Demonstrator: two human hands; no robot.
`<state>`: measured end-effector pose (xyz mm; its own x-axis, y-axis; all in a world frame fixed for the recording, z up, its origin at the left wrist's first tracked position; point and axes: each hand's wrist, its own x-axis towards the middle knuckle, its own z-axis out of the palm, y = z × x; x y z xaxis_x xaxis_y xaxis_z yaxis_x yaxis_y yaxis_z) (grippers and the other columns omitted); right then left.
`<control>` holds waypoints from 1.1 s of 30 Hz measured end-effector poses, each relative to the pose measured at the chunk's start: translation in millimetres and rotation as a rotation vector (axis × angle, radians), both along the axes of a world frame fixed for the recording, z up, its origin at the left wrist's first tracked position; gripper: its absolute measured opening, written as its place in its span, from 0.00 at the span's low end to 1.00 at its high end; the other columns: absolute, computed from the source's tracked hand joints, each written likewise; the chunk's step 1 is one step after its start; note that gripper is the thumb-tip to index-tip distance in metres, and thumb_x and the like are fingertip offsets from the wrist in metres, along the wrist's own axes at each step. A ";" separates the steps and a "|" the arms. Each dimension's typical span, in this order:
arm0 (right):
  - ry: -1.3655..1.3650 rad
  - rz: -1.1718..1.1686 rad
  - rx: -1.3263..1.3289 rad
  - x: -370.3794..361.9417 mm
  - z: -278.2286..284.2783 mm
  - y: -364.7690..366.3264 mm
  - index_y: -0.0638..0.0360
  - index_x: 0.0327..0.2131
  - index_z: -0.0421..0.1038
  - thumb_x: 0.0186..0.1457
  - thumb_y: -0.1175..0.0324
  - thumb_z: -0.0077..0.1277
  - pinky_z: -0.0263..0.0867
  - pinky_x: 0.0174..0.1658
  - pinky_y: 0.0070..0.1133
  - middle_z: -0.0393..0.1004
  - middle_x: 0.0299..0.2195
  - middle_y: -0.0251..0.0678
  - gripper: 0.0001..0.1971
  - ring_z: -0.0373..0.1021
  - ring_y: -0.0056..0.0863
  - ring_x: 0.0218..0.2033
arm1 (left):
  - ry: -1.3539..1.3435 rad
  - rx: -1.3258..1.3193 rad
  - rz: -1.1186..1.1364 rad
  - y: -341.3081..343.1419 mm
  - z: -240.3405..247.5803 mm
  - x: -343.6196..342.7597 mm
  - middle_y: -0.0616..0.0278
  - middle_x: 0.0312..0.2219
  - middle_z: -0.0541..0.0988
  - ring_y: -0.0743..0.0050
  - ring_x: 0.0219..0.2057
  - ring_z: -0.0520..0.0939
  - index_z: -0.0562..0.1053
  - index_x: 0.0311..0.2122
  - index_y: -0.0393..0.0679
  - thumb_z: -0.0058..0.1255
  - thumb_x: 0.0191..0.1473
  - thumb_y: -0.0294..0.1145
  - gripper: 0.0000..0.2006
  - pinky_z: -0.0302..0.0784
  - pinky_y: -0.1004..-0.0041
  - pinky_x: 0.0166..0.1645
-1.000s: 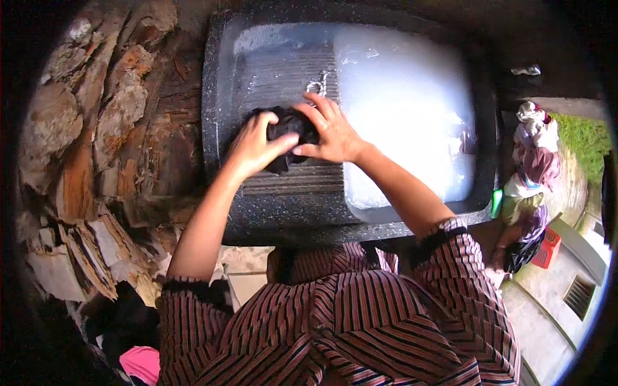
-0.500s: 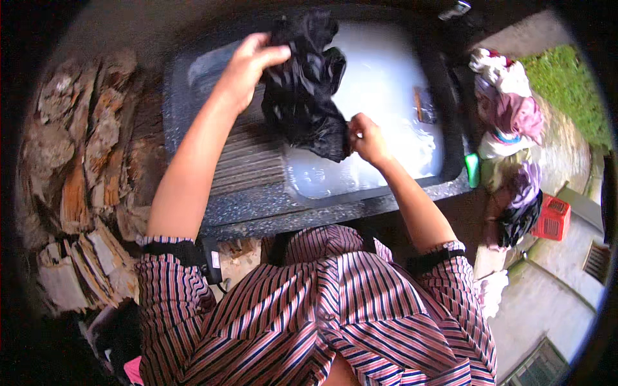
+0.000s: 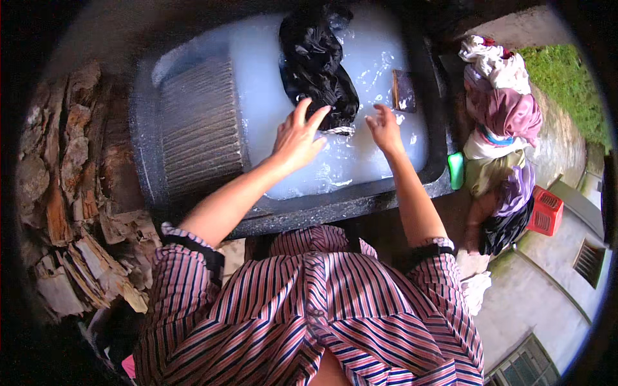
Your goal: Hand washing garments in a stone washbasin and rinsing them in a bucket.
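Observation:
A black garment (image 3: 318, 61) with a shiny look lies in cloudy, whitish water in the dark speckled washing sink (image 3: 309, 211). A strip of its near edge looks pale and striped. My left hand (image 3: 299, 140) is over the near end of the garment, fingers spread, thumb and forefinger beside its edge. To the right, apart from the cloth, my right hand (image 3: 386, 130) hovers above the water with its fingers parted and nothing visible between them. The sink's ridged washboard (image 3: 199, 119) slopes at the left.
A dark brown flat block (image 3: 403, 91) rests at the sink's right side. On the right rim sits a green bar (image 3: 456, 170). Piled clothes (image 3: 508, 116) lie beyond it, near a red plastic basket (image 3: 546, 211). Rough firewood (image 3: 58, 186) is stacked at the left.
The black garment has come down from between my hands into the water. Both hands have released it; my left hand moved right and nearer, my right hand slightly right.

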<state>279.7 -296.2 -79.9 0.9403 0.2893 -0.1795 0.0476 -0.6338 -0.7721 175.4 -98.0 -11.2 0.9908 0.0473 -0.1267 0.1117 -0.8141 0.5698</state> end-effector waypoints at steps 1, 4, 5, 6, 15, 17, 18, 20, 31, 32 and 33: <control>0.106 -0.102 0.041 6.8 -5.1 6.0 0.58 0.45 0.60 0.43 0.63 0.52 0.60 0.43 0.27 0.63 0.44 0.48 0.24 0.65 0.42 0.41 | -0.135 0.051 0.011 -9.7 -5.5 10.5 0.45 0.53 0.49 0.41 0.50 0.60 0.58 0.52 0.55 0.51 0.41 0.29 0.30 0.57 0.59 0.53; 0.313 -0.119 0.185 15.7 -10.3 50.9 0.59 0.49 0.56 0.41 0.54 0.54 0.57 0.47 0.27 0.63 0.45 0.50 0.33 0.63 0.43 0.44 | -0.131 0.030 0.153 -2.0 -45.5 40.9 0.44 0.51 0.51 0.39 0.48 0.61 0.58 0.51 0.54 0.50 0.40 0.25 0.29 0.59 0.58 0.52; 0.393 -0.071 0.105 13.7 -1.1 68.8 0.58 0.50 0.55 0.42 0.53 0.53 0.56 0.48 0.26 0.63 0.45 0.50 0.33 0.62 0.41 0.46 | -0.045 0.018 0.171 6.5 -58.2 47.2 0.46 0.51 0.53 0.41 0.47 0.61 0.63 0.47 0.52 0.46 0.40 0.22 0.24 0.65 0.57 0.47; 0.469 -0.020 0.025 10.8 11.7 79.3 0.57 0.51 0.54 0.43 0.53 0.52 0.54 0.49 0.25 0.63 0.45 0.51 0.34 0.60 0.38 0.48 | -0.003 0.066 0.171 12.5 -58.8 50.7 0.45 0.46 0.60 0.41 0.42 0.66 0.64 0.42 0.47 0.46 0.40 0.22 0.20 0.66 0.56 0.44; 0.559 -0.487 0.871 37.7 -45.2 50.6 0.55 0.52 0.54 0.43 0.61 0.51 0.55 0.50 0.28 0.65 0.44 0.40 0.31 0.60 0.38 0.48 | 0.029 -1.565 1.302 49.8 -72.7 44.7 0.48 0.43 0.65 0.51 0.44 0.68 0.59 0.43 0.37 0.37 0.47 0.21 0.15 0.68 0.52 0.46; 0.806 -0.539 1.339 28.8 -34.9 51.2 0.54 0.54 0.45 0.44 0.62 0.54 0.55 0.50 0.30 0.59 0.48 0.37 0.36 0.59 0.34 0.47 | 0.119 -1.997 1.342 49.8 -77.0 38.4 0.46 0.41 0.66 0.50 0.42 0.69 0.59 0.41 0.33 0.40 0.47 0.22 0.14 0.68 0.52 0.47; 0.807 -0.541 1.335 21.9 -22.7 54.5 0.54 0.54 0.45 0.44 0.62 0.54 0.55 0.50 0.30 0.59 0.48 0.37 0.36 0.59 0.34 0.47 | 0.121 -1.999 1.345 44.5 -70.4 39.3 0.46 0.41 0.66 0.50 0.42 0.69 0.59 0.41 0.33 0.40 0.47 0.22 0.14 0.68 0.52 0.47; 0.691 -0.311 1.240 10.9 -1.0 66.8 0.53 0.46 0.57 0.47 0.68 0.49 0.61 0.45 0.28 0.65 0.42 0.33 0.21 0.63 0.29 0.42 | 0.081 -1.927 1.190 31.0 -57.9 44.4 0.44 0.40 0.66 0.49 0.40 0.69 0.59 0.40 0.31 0.43 0.46 0.24 0.15 0.68 0.53 0.47; 0.273 0.046 0.414 20.0 31.7 43.2 0.56 0.56 0.36 0.34 0.78 0.56 0.54 0.50 0.22 0.54 0.49 0.42 0.47 0.56 0.33 0.47 | 0.058 -0.123 -0.121 46.2 -64.0 32.7 0.55 0.54 0.51 0.50 0.53 0.57 0.63 0.49 0.52 0.48 0.34 0.22 0.30 0.55 0.68 0.56; 0.136 0.107 0.267 21.4 27.6 39.0 0.57 0.56 0.41 0.34 0.80 0.54 0.52 0.51 0.20 0.53 0.51 0.40 0.44 0.55 0.30 0.49 | 0.080 -0.119 -0.165 41.7 -66.7 36.7 0.56 0.54 0.50 0.50 0.53 0.58 0.63 0.49 0.51 0.46 0.35 0.21 0.29 0.56 0.68 0.55; -0.001 0.168 0.120 23.4 23.9 35.0 0.58 0.55 0.46 0.33 0.81 0.52 0.50 0.52 0.18 0.51 0.52 0.38 0.41 0.54 0.27 0.50 | 0.045 -0.057 -0.095 37.3 -68.8 37.9 0.55 0.50 0.58 0.53 0.49 0.63 0.66 0.45 0.48 0.47 0.39 0.23 0.22 0.61 0.67 0.51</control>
